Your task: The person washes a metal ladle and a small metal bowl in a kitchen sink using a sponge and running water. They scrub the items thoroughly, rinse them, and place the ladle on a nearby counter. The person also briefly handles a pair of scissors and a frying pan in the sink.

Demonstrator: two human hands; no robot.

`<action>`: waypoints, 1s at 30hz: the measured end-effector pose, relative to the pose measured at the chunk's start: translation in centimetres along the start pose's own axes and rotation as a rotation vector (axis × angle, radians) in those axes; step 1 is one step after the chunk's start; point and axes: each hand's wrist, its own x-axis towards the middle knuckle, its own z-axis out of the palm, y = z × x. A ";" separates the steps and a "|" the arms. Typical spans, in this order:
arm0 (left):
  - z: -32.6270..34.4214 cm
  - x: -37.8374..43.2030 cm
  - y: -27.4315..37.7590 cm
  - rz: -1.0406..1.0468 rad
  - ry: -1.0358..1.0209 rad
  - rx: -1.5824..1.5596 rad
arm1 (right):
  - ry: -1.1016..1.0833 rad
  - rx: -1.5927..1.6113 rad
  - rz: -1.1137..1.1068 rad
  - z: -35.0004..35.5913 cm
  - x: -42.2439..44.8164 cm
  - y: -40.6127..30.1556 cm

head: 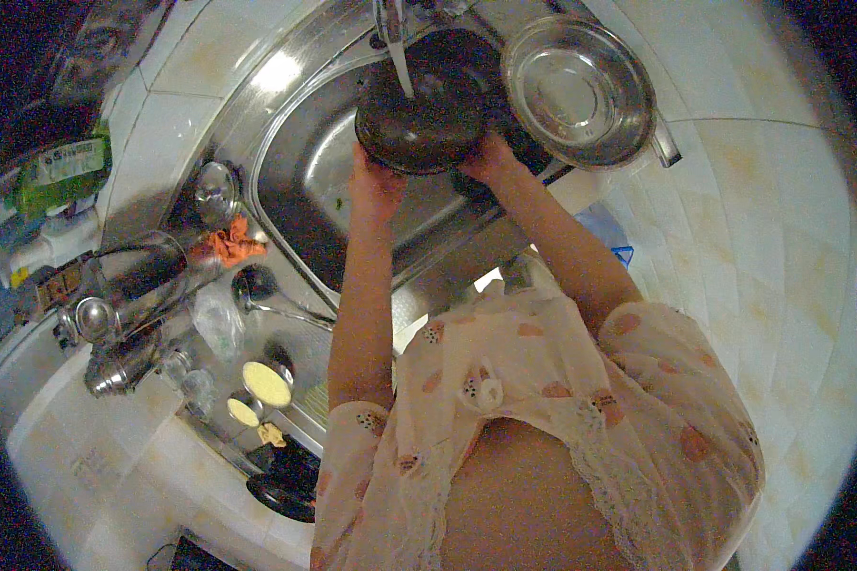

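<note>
Both my hands hold a dark metal bowl or pan point(421, 132) over a stainless steel sink point(307, 143), under a faucet point(391, 21). A stream of water point(402, 71) falls into it. My left hand point(378, 178) grips the near left rim, and my right hand point(487, 158) grips the near right side; the fingers of both are partly hidden by the vessel. Behind and to the right of it lies another dark pan point(457, 53), partly covered. A small green scrap point(339, 204) lies on the sink floor.
A steel pan point(578, 93) rests at the sink's right edge. On the left are an orange cloth point(237, 243), a ladle point(257, 285), a clear plastic bag point(218, 321), a steel pot point(143, 264) and a green bottle point(64, 171). Two yellow-topped round items point(267, 384) stand lower left.
</note>
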 end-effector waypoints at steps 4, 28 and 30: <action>5.5 0.9 -0.4 -0.082 -0.153 -0.243 | -0.077 -0.952 -0.514 -9.4 3.7 0.1; -2.9 -0.9 -4.6 -0.325 0.080 -0.063 | -0.643 -2.252 -0.123 8.9 -3.7 0.1; -0.2 -1.7 -4.7 -0.262 -0.031 0.051 | -0.184 -2.512 -0.580 2.5 2.3 0.4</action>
